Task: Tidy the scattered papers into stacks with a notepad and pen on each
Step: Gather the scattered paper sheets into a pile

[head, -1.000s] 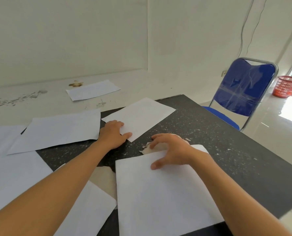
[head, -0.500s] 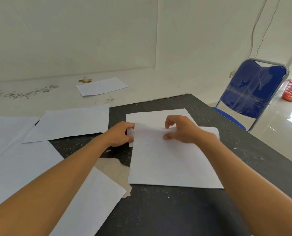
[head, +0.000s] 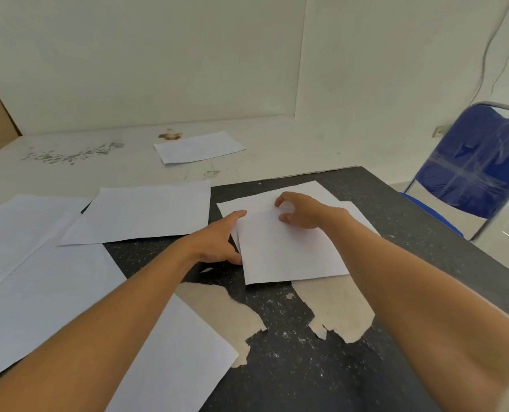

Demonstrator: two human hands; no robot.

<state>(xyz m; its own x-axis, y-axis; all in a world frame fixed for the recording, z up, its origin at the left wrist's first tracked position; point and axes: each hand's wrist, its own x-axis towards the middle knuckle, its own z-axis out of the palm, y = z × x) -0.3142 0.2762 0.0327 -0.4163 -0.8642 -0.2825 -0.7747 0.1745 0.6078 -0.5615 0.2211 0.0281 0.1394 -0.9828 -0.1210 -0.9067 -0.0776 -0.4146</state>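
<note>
Over the dark speckled desk (head: 396, 233) with its peeling surface, a person is squaring two overlapping white paper sheets (head: 288, 254) into what looks like the first stack. The left hand (head: 220, 242) lies straight-fingered against the sheets' left edge, its grip holding nothing; the right hand (head: 303, 212) arches on top, fingertips pressing down. Other white sheets (head: 140, 212) lie scattered to the left, one far white sheet (head: 198, 147) well apart. Next, I'd guess, comes aligning the edges, then gathering more. No notepad or pen is in sight.

A blue folding chair (head: 479, 173) stands right of the dark table (head: 425, 239) (its veneer apparently peeling).
</note>
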